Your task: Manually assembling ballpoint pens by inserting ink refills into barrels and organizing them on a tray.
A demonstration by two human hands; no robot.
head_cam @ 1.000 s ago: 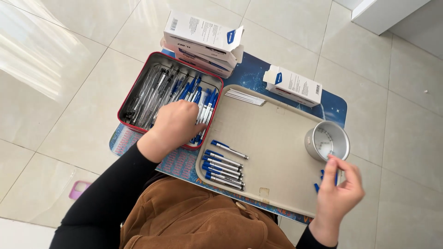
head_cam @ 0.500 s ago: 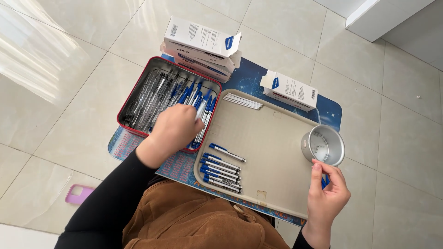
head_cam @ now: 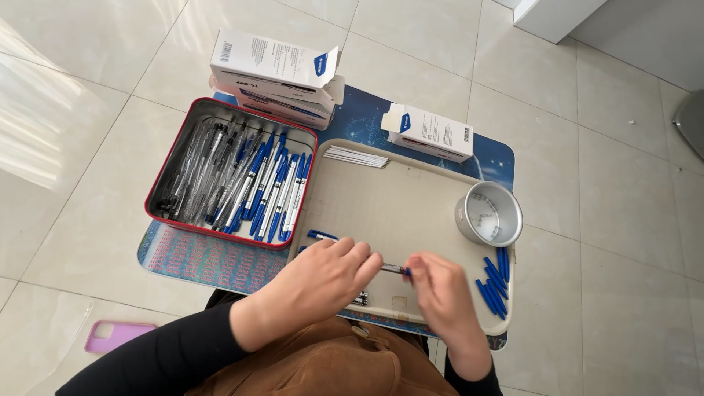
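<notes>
Most of the pen (head_cam: pixel 393 270) is hidden inside the left hand (head_cam: pixel 323 279) and behind the right hand (head_cam: pixel 440 293); only a short dark stretch shows between them. The left hand also covers the row of pens (head_cam: pixel 361 298) near the beige tray's (head_cam: pixel 396 205) front edge. Both forearms are cut off by the bottom edge. A grey object (head_cam: pixel 693 121) is cropped at the right edge, too little to identify.

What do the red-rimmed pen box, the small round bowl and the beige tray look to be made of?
The red-rimmed box: probably painted tin, going by its thin rolled rim and grey metallic inside. The round bowl: bare metal, likely steel or aluminium, with a brushed silvery sheen. The beige tray: seemingly matt moulded plastic, with rounded corners and no glare. The pen between left hand and right hand: clear plastic barrel.
</notes>
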